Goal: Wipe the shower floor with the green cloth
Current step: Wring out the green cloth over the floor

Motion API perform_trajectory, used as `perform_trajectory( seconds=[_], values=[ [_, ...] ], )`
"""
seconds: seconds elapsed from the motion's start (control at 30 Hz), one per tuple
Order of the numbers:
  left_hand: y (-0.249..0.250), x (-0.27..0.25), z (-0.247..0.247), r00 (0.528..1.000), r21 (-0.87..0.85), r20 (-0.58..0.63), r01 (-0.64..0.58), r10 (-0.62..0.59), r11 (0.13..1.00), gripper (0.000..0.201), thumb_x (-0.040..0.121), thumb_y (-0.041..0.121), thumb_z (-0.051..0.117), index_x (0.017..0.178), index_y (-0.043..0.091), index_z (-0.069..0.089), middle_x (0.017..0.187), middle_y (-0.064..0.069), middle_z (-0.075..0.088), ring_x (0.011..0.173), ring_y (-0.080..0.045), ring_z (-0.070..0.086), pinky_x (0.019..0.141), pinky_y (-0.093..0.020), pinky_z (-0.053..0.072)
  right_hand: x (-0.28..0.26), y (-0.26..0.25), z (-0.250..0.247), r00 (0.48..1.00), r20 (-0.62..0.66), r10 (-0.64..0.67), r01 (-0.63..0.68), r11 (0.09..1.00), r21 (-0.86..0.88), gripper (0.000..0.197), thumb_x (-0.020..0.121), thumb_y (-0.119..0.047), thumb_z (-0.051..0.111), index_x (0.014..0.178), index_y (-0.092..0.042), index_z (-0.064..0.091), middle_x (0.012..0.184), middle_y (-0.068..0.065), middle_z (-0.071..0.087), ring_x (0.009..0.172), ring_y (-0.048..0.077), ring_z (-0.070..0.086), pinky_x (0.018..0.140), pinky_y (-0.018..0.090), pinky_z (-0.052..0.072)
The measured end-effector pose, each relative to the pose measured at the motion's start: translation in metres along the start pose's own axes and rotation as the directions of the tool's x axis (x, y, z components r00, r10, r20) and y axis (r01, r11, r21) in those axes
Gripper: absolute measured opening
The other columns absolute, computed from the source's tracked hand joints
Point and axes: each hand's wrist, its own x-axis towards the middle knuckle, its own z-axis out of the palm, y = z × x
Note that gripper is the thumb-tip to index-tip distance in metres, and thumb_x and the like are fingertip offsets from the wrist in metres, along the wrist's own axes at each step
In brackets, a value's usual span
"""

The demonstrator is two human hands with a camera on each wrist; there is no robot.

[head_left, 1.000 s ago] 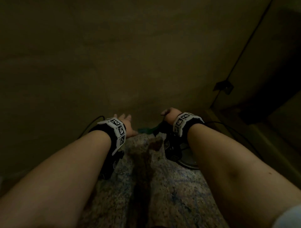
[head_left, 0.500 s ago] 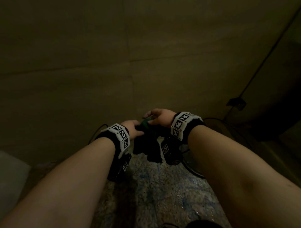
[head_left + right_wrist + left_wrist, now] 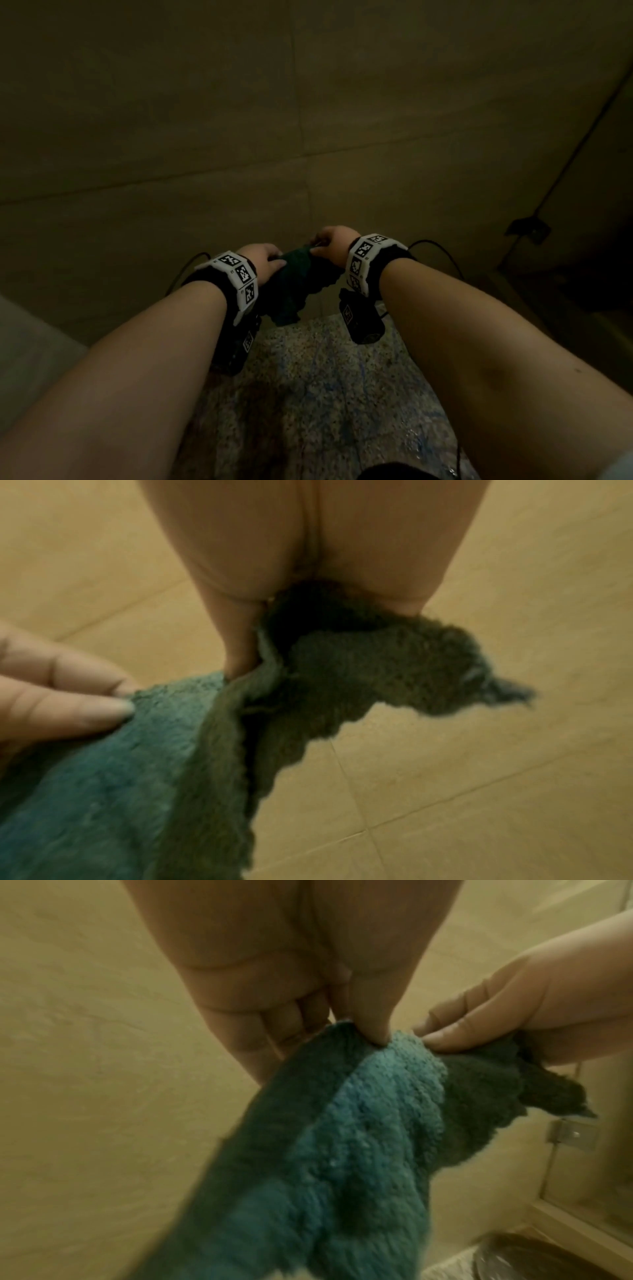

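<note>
Both hands are raised in front of the tiled wall [image 3: 171,137], close together, each pinching the top of the green cloth [image 3: 291,284]. The left hand [image 3: 262,260] grips the cloth's upper left edge, thumb [image 3: 371,1015] pressed on the near face and fingers behind it. The right hand [image 3: 334,245] holds the upper right part, the cloth bunched between thumb and curled fingers, as the right wrist view shows it emerging from under the palm [image 3: 308,547]. Both forearms reach forward side by side, wrists roughly level, the right a little higher. Each wrist carries a white band with black-and-white square marker patterns [image 3: 239,270]; these are codes, not readable writing, and a black camera unit [image 3: 361,322] hangs under the right wrist with a similar marker. The cloth hangs in the air, clear of the floor, its long axis running down from the hands, with its lower end towards the person; a loose corner [image 3: 507,693] sticks out to the right beyond the right hand. Its pile looks teal where lit and darker green in the folds. Below lies the speckled shower floor [image 3: 325,394], glistening at lower right. A dark hinge bracket [image 3: 527,229] sits on the glass panel edge at the right.
</note>
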Motion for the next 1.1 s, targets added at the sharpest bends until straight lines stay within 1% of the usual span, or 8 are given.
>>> perform_trajectory(
  seconds=[0.17,0.37,0.7,0.83,0.9,0.97,1.03,1.1],
  values=[
    [0.001,0.012,-0.006,1.000,-0.010,0.023,-0.007,0.007,1.000,0.036,0.102,0.031,0.038,0.127,0.012,0.056,0.126,-0.008,0.057,0.113,-0.025,0.054,0.080,-0.026,0.038,0.011,0.002,-0.006,0.999,-0.005,0.036,-0.036,0.999,-0.036,0.031,0.099,-0.027,0.049,0.122,-0.009,0.059,0.123,0.011,0.058,0.111,0.028,0.056,0.092,0.035,0.045],
    [0.018,0.025,-0.010,0.999,-0.057,0.052,0.002,0.001,0.998,0.036,0.103,0.029,0.036,0.130,0.012,0.053,0.129,-0.008,0.055,0.115,-0.025,0.053,0.081,-0.026,0.038,0.015,0.007,-0.024,0.996,-0.025,0.083,-0.084,0.996,-0.031,0.031,0.100,-0.029,0.046,0.120,-0.010,0.059,0.121,0.010,0.059,0.109,0.026,0.056,0.089,0.033,0.044],
    [0.059,0.031,-0.035,1.000,-0.090,-0.001,0.023,-0.024,0.996,0.044,0.105,0.027,0.023,0.141,0.003,0.034,0.146,-0.016,0.036,0.130,-0.030,0.039,0.099,-0.032,0.034,0.002,-0.002,-0.080,0.994,-0.055,0.099,-0.098,0.995,0.016,0.043,0.101,-0.036,0.041,0.133,-0.010,0.049,0.135,0.010,0.051,0.120,0.027,0.050,0.090,0.029,0.039],
    [0.056,0.028,-0.033,0.998,-0.088,-0.068,0.000,-0.006,0.996,0.038,0.104,0.028,0.030,0.130,0.004,0.045,0.123,-0.017,0.051,0.110,-0.031,0.051,0.085,-0.032,0.039,-0.009,0.006,-0.072,0.996,0.079,0.035,-0.051,0.975,0.214,0.051,0.086,-0.032,0.068,0.132,-0.022,0.047,0.126,0.002,0.052,0.108,0.022,0.055,0.085,0.030,0.046],
    [0.051,0.025,-0.031,0.996,-0.108,-0.090,-0.002,-0.007,0.994,0.034,0.102,0.030,0.035,0.126,0.008,0.046,0.107,-0.011,0.053,0.091,-0.025,0.051,0.071,-0.029,0.039,-0.011,0.009,-0.066,0.992,0.126,0.025,-0.040,0.993,0.115,0.053,0.084,-0.024,0.071,0.131,-0.023,0.045,0.125,0.004,0.051,0.100,0.023,0.055,0.082,0.032,0.050],
    [0.046,0.021,-0.031,0.994,-0.122,-0.109,-0.012,-0.001,0.992,0.032,0.100,0.032,0.040,0.123,0.011,0.044,0.095,-0.005,0.054,0.082,-0.021,0.049,0.059,-0.029,0.037,-0.011,0.008,-0.063,0.998,0.069,0.012,-0.015,0.999,0.047,0.044,0.088,-0.023,0.067,0.128,-0.016,0.048,0.128,0.007,0.053,0.095,0.021,0.054,0.078,0.031,0.048],
    [0.043,0.017,-0.031,0.996,-0.147,-0.090,-0.024,0.010,0.989,0.034,0.097,0.038,0.046,0.121,0.015,0.040,0.089,-0.001,0.050,0.082,-0.021,0.051,0.059,-0.026,0.038,-0.012,0.008,-0.065,1.000,0.022,0.019,-0.019,0.999,0.027,0.043,0.091,-0.029,0.063,0.128,-0.012,0.051,0.129,0.008,0.055,0.099,0.021,0.056,0.078,0.029,0.044],
    [0.042,0.013,-0.033,0.999,-0.203,-0.039,-0.037,0.030,0.978,0.039,0.091,0.045,0.055,0.116,0.021,0.036,0.104,-0.002,0.049,0.094,-0.022,0.052,0.070,-0.030,0.041,-0.014,0.007,-0.068,0.998,0.004,0.057,-0.057,0.998,-0.030,0.050,0.092,-0.040,0.058,0.133,-0.012,0.050,0.129,0.007,0.055,0.107,0.023,0.056,0.082,0.029,0.042]
  ],
)
